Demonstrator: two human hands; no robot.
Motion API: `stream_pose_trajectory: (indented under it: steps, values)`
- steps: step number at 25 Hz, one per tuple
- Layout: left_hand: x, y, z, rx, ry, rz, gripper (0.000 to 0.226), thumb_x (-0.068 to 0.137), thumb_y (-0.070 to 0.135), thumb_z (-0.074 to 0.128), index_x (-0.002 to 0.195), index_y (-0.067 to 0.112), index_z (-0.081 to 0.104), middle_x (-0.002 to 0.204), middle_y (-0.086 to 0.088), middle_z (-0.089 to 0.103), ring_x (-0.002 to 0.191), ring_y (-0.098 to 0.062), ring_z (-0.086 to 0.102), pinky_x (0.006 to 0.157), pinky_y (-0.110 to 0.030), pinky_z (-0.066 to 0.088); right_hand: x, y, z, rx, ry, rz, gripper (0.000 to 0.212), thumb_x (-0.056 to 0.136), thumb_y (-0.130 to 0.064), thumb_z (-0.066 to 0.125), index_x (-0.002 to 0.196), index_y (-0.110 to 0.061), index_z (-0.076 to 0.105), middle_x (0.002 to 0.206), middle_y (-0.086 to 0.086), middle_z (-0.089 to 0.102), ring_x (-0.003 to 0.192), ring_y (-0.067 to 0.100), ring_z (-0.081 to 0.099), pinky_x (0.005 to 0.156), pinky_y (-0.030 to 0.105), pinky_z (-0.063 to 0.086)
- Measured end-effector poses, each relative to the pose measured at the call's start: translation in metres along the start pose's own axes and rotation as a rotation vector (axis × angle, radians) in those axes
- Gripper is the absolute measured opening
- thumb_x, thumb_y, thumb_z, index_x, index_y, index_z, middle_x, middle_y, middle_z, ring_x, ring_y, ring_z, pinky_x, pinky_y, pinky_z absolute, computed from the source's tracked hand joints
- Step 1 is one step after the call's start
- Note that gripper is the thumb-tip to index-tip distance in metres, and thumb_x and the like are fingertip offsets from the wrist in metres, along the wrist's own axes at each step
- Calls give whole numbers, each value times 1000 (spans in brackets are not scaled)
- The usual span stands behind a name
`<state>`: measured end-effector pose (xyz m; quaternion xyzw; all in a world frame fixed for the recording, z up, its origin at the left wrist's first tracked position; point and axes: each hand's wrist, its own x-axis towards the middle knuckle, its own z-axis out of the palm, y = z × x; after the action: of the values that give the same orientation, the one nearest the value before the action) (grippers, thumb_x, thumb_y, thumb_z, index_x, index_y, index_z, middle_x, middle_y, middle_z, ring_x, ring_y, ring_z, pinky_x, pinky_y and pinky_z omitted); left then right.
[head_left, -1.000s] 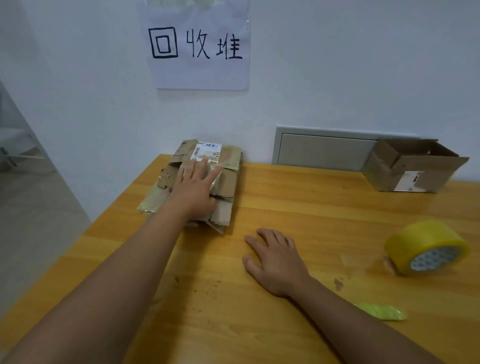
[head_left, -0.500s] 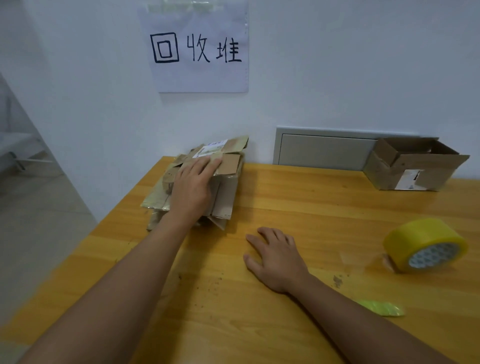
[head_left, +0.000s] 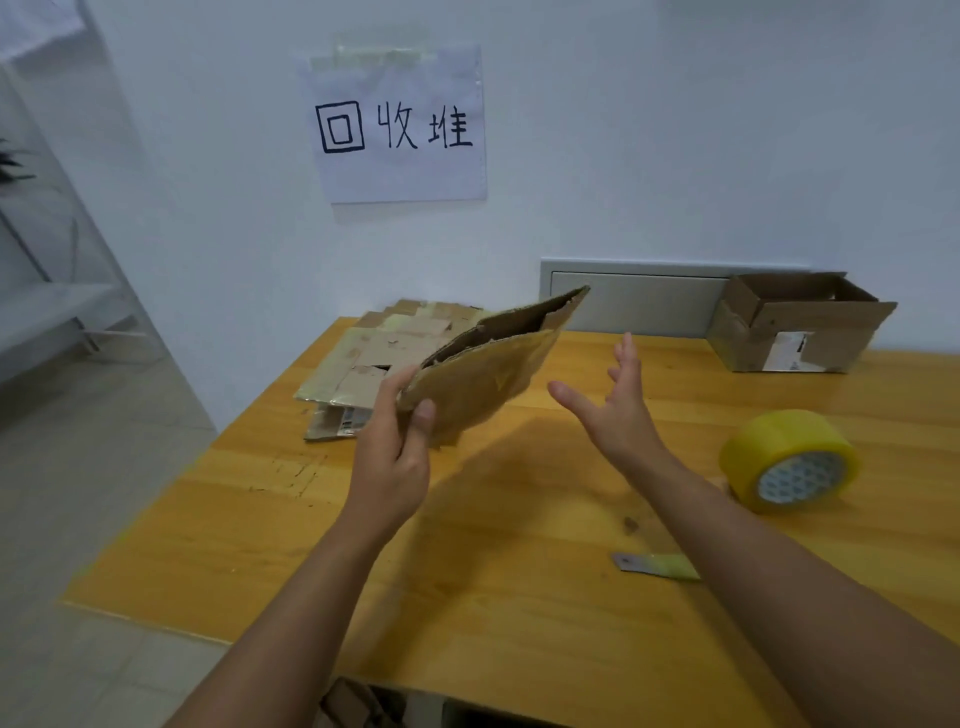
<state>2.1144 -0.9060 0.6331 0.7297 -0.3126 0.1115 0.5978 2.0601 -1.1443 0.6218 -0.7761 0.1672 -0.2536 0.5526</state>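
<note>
A flattened cardboard box (head_left: 488, 374) is held in the air above the far left part of a wooden table (head_left: 519, 597), tilted so that its far corner rises toward the wall. The person's left hand (head_left: 389, 467) pinches it at the near corner, thumb (head_left: 425, 415) on the upper face and fingers underneath. The right hand (head_left: 618, 410) hovers just beside the sheet's right edge, palm turned inward, fingers straight and spread. It grips nothing and does not touch the board.

The piece looks light and fairly stiff. Its ragged edges and the gap between its two layers suggest it would sag or twist if carried by one corner alone, so a second hold along the opposite edge would likely steady it. The dry paper surface should not slip.

Just beneath and behind it, a pile of flattened cardboard (head_left: 374, 358) lies at the table's far left corner, below a handwritten paper sign (head_left: 400, 130) taped to the wall. Nothing stands between the held sheet and that pile.

Well apart on the right, an open cardboard box (head_left: 800, 327) sits against the wall beside a grey wall panel (head_left: 639, 306). A roll of yellow packing tape (head_left: 789, 460) sits by the right forearm. A small green-tipped strip (head_left: 657, 565) rests on the tabletop nearer the person, and what it is cannot be told.
</note>
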Motion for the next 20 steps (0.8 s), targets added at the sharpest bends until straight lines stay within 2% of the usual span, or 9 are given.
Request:
stream_pose_trajectory:
  steps: [2, 5, 6, 8, 10, 13, 15, 18, 20]
  values:
    - [-15, 7, 7, -121, -22, -110, 26, 100, 32, 45, 123, 45, 46, 111, 12, 62, 100, -9, 61, 77, -25, 53, -6, -10, -17, 3, -72, -37, 118, 71, -58, 72, 155, -33, -7, 164, -6, 8, 148, 17, 16, 110, 34, 26]
    - [-31, 12, 22, -215, -39, -202, 34, 99, 28, 46, 132, 37, 43, 125, 9, 60, 112, 0, 58, 93, -25, 51, -20, -13, -32, -14, -181, -47, 120, 67, -60, 74, 154, -37, -6, 162, -4, 16, 147, 19, 21, 114, 41, 30]
    - [-34, 12, 26, -230, -38, -221, 37, 101, 24, 46, 136, 34, 41, 127, 9, 59, 111, 4, 57, 92, -21, 51, -25, -12, -35, -5, -205, -44, 120, 66, -59, 75, 154, -38, -5, 161, -4, 18, 144, 17, 24, 113, 40, 33]
    - [-40, 13, 36, -245, -37, -250, 41, 102, 19, 45, 141, 30, 37, 128, 8, 55, 106, 11, 56, 84, -10, 49, -36, -8, -39, 19, -239, -41, 120, 67, -52, 78, 154, -36, -5, 157, -7, 22, 136, 6, 27, 106, 28, 35]
    - [-44, 14, 46, -251, -37, -257, 41, 103, 16, 44, 139, 34, 37, 127, 9, 54, 103, 14, 55, 81, -6, 46, -45, -4, -41, 33, -282, -39, 122, 68, -46, 79, 154, -36, -7, 154, -10, 23, 132, 1, 25, 102, 21, 33]
    - [-48, 15, 56, -264, -3, -258, 51, 102, 11, 45, 147, 31, 29, 129, 9, 50, 103, 16, 53, 81, -4, 44, -51, 3, -38, -14, -341, -75, 124, 67, -51, 79, 153, -39, -10, 158, -13, 15, 140, 5, 22, 111, 26, 31]
    - [-47, 12, 61, -272, 20, -257, 59, 102, 11, 45, 152, 30, 22, 133, 11, 46, 105, 16, 52, 81, -3, 43, -50, 4, -35, -73, -330, -85, 121, 69, -57, 75, 154, -39, -10, 156, -13, 11, 140, 7, 21, 111, 26, 30]
    - [-40, 11, 64, -276, 33, -248, 60, 102, 13, 45, 153, 33, 19, 134, 18, 43, 107, 20, 50, 82, -3, 42, -45, 1, -33, -135, -305, -103, 112, 72, -63, 67, 155, -38, -4, 153, -15, 14, 140, 8, 22, 112, 30, 31]
    - [-35, 10, 64, -285, 26, -266, 57, 104, 16, 43, 151, 38, 21, 135, 22, 42, 107, 22, 48, 82, -2, 42, -43, 0, -32, -142, -316, -113, 103, 77, -60, 63, 156, -37, 1, 154, -18, 15, 139, 2, 18, 113, 30, 27]
